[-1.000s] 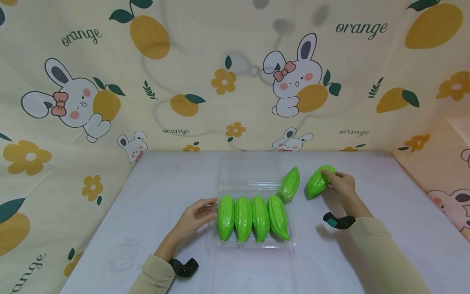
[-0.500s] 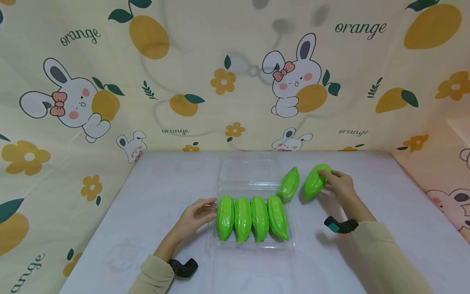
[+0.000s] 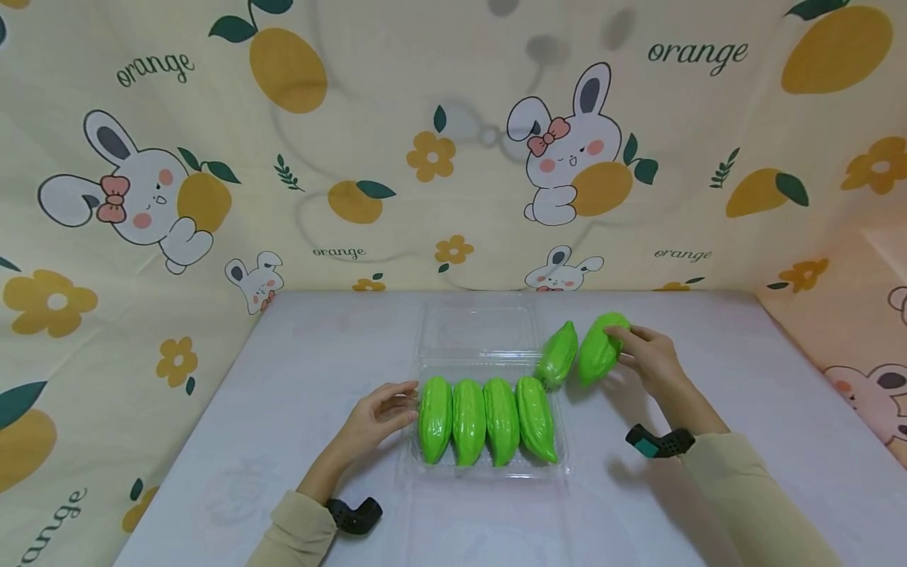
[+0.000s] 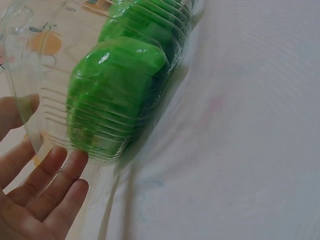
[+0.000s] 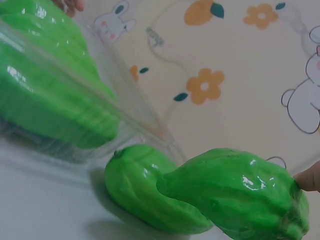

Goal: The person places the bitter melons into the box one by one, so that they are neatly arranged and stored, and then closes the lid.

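Observation:
My right hand (image 3: 650, 358) grips one green ridged fruit (image 3: 602, 346) with a pointed tip, holding it tilted just above the table. In the right wrist view, that held fruit (image 5: 240, 192) hangs in front of a loose fruit (image 5: 150, 187) beside the container. From the head, the loose fruit (image 3: 557, 354) lies at the container's back right corner. Several more green fruits (image 3: 469, 423) stand in a row inside the clear plastic container (image 3: 489, 473). The fingers of my left hand (image 3: 379, 413) touch the container's left side; through its ribbed wall, fruit (image 4: 107, 95) shows.
The container's clear lid (image 3: 482, 329) lies folded back toward the rear of the white table (image 3: 319, 335). A printed cloth (image 3: 489, 189) with rabbits and oranges hangs behind. A black wrist camera (image 3: 659, 441) sits on the right wrist, another (image 3: 354, 516) on the left.
My right hand has moved left with the held fruit, bringing it closer to the loose one, and the fruit has turned more upright. The left hand and the container stay where they were.

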Action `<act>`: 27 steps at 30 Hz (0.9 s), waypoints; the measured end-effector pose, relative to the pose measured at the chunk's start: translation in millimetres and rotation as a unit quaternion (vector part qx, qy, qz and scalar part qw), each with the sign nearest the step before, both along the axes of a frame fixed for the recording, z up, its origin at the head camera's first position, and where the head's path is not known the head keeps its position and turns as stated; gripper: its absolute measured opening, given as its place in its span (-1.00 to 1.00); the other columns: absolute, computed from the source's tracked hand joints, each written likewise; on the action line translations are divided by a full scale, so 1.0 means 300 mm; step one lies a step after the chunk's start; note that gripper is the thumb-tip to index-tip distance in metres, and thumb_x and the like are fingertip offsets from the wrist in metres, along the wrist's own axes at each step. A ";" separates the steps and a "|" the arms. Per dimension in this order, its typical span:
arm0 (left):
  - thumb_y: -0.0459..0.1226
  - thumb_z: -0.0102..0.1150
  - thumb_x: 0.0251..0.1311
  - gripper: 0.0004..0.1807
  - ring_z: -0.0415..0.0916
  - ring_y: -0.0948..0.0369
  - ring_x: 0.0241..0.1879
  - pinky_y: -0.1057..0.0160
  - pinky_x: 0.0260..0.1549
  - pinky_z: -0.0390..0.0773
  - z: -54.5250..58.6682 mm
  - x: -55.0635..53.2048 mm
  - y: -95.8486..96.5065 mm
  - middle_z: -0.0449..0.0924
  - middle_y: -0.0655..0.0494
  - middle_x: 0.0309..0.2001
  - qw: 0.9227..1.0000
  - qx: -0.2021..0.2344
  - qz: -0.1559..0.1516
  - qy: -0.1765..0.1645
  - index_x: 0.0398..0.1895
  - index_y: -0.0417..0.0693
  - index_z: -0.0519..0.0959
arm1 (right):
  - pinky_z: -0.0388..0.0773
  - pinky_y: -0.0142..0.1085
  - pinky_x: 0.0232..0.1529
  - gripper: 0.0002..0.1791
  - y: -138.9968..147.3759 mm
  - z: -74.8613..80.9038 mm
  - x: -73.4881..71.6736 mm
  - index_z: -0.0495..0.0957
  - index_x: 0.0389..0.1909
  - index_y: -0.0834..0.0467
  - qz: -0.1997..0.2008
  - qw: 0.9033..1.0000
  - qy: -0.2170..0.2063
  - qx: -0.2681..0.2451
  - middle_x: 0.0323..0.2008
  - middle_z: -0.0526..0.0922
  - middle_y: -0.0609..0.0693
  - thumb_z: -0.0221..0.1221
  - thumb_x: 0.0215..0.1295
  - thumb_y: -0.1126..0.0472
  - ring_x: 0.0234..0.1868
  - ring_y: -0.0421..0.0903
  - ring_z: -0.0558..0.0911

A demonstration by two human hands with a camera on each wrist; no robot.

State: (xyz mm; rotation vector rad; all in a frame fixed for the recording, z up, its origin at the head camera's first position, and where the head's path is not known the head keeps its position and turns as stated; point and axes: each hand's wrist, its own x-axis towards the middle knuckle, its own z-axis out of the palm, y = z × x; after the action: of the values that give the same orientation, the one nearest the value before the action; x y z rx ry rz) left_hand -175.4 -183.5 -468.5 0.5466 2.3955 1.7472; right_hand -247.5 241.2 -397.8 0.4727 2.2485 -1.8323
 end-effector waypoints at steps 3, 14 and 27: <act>-0.27 0.23 0.24 -0.43 0.43 -0.15 0.22 0.24 0.27 0.53 -0.002 0.000 0.002 0.47 -0.25 0.19 1.000 0.002 0.002 -0.001 0.31 -0.22 0.37 | 0.55 -0.75 -0.24 -0.02 -0.007 0.005 0.006 -0.23 0.50 0.32 0.002 1.000 -0.002 -0.022 0.53 -0.11 0.26 0.07 0.36 -0.10 0.22 -0.10 0.38; -0.27 0.22 0.25 -0.43 0.46 -0.13 0.20 0.34 0.24 0.55 -0.012 0.005 0.024 0.47 -0.25 0.16 1.000 0.007 -0.001 0.011 0.31 -0.24 0.37 | 0.58 -0.71 -0.16 -0.05 -0.064 0.020 0.053 -0.18 0.49 0.38 0.042 0.998 0.026 -0.044 0.47 0.02 0.28 0.09 0.38 -0.07 -0.16 -0.45 0.45; -0.32 0.19 0.26 -0.45 0.48 -0.14 0.18 0.26 0.25 0.55 -0.015 0.003 0.038 0.48 -0.30 0.13 0.999 0.011 0.001 0.032 0.30 -0.30 0.37 | 0.58 -0.65 -0.08 -0.19 -0.142 0.030 0.105 0.05 0.44 0.39 0.101 0.993 0.055 -0.007 0.16 0.37 0.02 0.06 0.41 -0.06 -0.14 -0.43 0.48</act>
State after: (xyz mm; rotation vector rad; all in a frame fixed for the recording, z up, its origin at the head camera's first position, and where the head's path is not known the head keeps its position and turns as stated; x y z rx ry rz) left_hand -174.7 -172.1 -473.0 0.6134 2.4222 1.7861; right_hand -216.1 198.5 -388.7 0.1376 2.2570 -1.8107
